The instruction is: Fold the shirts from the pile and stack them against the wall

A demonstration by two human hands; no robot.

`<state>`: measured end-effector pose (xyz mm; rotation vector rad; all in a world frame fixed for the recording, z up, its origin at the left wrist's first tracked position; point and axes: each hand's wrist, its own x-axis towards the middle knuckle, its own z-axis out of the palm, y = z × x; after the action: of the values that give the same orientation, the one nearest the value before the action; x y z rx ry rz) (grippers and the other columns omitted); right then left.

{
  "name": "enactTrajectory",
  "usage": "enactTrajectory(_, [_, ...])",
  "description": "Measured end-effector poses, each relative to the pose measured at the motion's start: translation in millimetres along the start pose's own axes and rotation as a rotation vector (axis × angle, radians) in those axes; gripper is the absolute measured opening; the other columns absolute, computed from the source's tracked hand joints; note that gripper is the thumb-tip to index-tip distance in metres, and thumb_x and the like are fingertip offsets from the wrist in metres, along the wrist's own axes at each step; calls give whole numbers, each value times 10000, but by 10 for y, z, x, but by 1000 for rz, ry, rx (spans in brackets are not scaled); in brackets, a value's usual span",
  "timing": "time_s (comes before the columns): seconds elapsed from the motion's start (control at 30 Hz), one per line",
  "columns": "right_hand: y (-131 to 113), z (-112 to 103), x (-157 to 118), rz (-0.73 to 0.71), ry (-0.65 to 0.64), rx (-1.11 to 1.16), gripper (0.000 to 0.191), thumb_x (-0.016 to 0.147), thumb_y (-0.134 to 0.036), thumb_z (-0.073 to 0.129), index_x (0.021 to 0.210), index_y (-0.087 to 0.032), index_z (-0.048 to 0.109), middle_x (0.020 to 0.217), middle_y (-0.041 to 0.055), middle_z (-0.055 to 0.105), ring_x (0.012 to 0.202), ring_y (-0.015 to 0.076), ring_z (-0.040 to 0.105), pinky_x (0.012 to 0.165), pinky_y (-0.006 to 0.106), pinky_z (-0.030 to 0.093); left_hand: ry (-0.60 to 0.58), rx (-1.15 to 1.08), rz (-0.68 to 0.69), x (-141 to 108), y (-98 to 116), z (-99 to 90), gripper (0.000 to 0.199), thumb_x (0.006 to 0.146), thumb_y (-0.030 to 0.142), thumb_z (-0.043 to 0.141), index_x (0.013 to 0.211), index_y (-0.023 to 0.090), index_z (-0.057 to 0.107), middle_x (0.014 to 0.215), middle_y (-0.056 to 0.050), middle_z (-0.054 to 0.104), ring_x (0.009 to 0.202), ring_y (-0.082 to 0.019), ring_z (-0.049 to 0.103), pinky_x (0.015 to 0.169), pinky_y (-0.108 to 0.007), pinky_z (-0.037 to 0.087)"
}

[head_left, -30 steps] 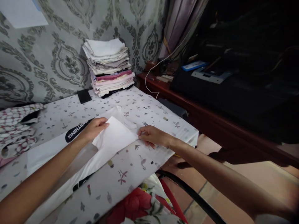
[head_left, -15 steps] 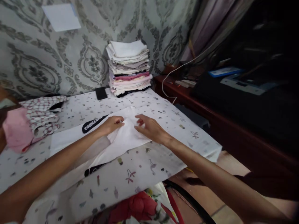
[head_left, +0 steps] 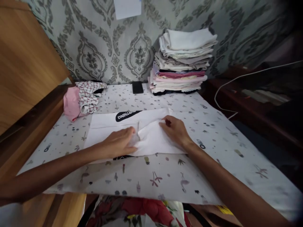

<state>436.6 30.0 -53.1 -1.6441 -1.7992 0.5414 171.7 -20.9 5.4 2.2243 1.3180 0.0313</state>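
A white garment [head_left: 153, 137] with a black printed patch lies partly folded on the patterned cloth of the table. My left hand [head_left: 121, 142] rests on its middle near a fold, thumb and fingers apart, nothing gripped. At the garment's right part, my right hand [head_left: 174, 129] pinches the white fabric near its upper edge. White lettering shows on the black patch [head_left: 126, 115] along the far side. Part of another black print peeks out at the near edge, below my left hand.
A tall stack of folded clothes [head_left: 182, 63] stands at the back right, with a black phone [head_left: 137, 87] to its left. Pink and patterned clothes [head_left: 72, 102] lie at the back left. A white cable [head_left: 216, 91] hangs at the right.
The view has swung left. My left hand has let go of the fabric and opened over the garment, whose right part now lies flatter. My right hand has closed on the fabric.
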Motion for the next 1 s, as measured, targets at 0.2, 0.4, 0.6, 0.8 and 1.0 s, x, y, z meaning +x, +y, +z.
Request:
enactTrajectory(0.2, [-9,-6,-53,15,47,179,191,788,-391,576,769,-204,607,631,-21,533,573,141,465,566,275,374,-269,-126,-139,-507,-464,-167,289,821,485,568,775,206,509,746,13,529,706,-163,488,605,-261,339])
enactTrajectory(0.4, [14,-13,7,-17,181,261,196,818,-405,560,789,-211,571,653,-29,511,598,136,463,569,264,371,-217,-420,-134,-550,-853,-423,379,825,570,570,818,191,551,782,18,537,724,-158,514,623,-234,397])
enactTrajectory(0.6, [127,-6,154,47,90,91,179,802,-317,550,909,-194,625,584,-39,514,562,145,462,595,288,374,-97,-238,-185,-484,-1150,-371,383,818,555,564,892,184,624,882,-16,627,846,-208,585,724,-250,437])
enactTrajectory(0.8, [199,-87,149,45,-5,133,480,768,-373,657,1205,-182,607,749,0,629,661,162,555,633,291,443,-132,-209,-242,-576,-1263,-414,411,771,519,555,992,193,674,1020,-37,700,954,-257,635,791,-263,475])
enactTrajectory(1.0, [241,-299,-33,123,-105,310,559,890,-578,527,1305,-205,522,677,-18,617,568,146,536,577,277,457,17,-179,-355,-648,-1312,-387,523,687,615,612,1020,230,732,1020,-35,742,884,-273,662,703,-290,533])
